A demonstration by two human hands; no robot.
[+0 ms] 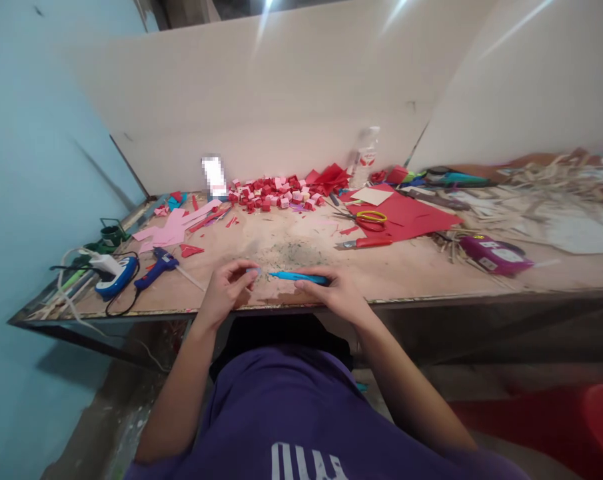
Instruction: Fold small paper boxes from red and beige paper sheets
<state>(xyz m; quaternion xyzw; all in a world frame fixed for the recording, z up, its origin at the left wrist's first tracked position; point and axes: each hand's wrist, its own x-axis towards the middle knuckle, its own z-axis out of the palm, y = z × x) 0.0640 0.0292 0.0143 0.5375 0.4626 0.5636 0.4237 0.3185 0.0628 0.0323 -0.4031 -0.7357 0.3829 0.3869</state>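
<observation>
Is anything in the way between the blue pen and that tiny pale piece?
Nothing visible: just a gap separates the slim blue pen in the right hand from the small pale piece in the left hand.

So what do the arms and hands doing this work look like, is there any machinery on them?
No machinery shows: these are a person's left hand and right hand, with no gloves, cables, watch or bracelet in view. The forearms are bare. The shirt is purple, with its sleeves higher up the arms and white bar-like markings on the front.
</observation>
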